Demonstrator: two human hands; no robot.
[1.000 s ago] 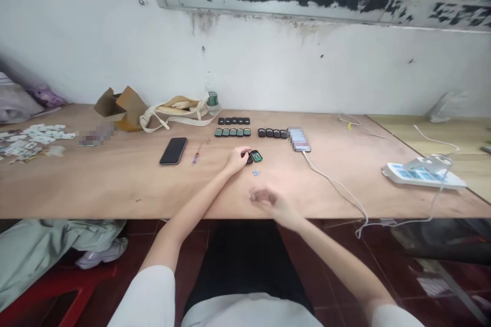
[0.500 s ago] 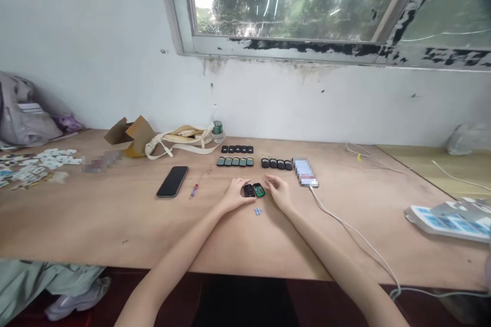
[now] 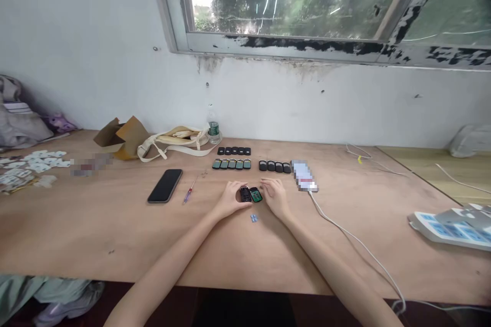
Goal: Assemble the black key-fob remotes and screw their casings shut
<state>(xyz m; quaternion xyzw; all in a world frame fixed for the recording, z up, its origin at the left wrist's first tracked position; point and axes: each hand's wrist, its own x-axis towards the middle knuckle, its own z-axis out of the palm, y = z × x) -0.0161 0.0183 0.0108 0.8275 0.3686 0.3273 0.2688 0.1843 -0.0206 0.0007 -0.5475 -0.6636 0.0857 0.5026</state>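
Observation:
My left hand [image 3: 228, 201] is closed around the edge of a black remote key fob shell [image 3: 245, 194], thumb along its near side. Touching that shell on the right lies another fob half with a green circuit board [image 3: 255, 194] facing up. Just right of the board is my right hand [image 3: 275, 198], its fingers loosely bent and apart, with nothing visible in them. A small blue-and-white piece [image 3: 253, 218] rests on the wood in front of the fob. Farther back are rows of black fob parts [image 3: 233, 150], green-faced fob halves [image 3: 231, 164] and dark fob shells [image 3: 274, 166].
Left of my hands lie a phone [image 3: 165, 186] and a thin screwdriver [image 3: 189, 191]. A charging phone [image 3: 304, 174] trails a white cable [image 3: 347, 235] on the right. A bottle [image 3: 214, 130], cloth bag [image 3: 180, 136] and paper bag [image 3: 130, 138] stand near the wall. A power strip [image 3: 452, 227] sits far right.
My right hand has moved closer to the circuit board, its fingers less pinched. My left hand keeps its grip on the fob shell. The whole view has shifted slightly.

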